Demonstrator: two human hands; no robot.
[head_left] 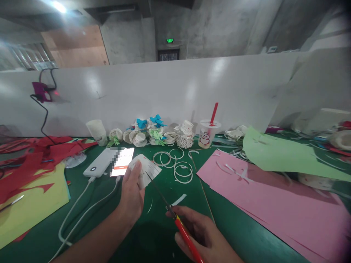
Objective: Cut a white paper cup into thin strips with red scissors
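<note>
1. Nearest me, at the bottom centre of the frame, are the red-handled scissors [188,239]. I expect them to be the heaviest thing in hand, rigid and smooth, best held by the grips.
2. My right hand [201,228], at bottom right of centre, is wrapped around those handles; I can't tell whether the blades are parted.
3. My left hand [133,190], left of centre, is clamped on a white paper piece [149,171], thumb across its face.
4. That paper sits mid-frame, the scissor tips right at it; I can't tell whether they touch.
5. I judge it light, thin and easily creased, so I'd pinch lightly at its left edge, clear of the blades.
6. The white rings [183,182], right of centre, look flimsy too.
</note>
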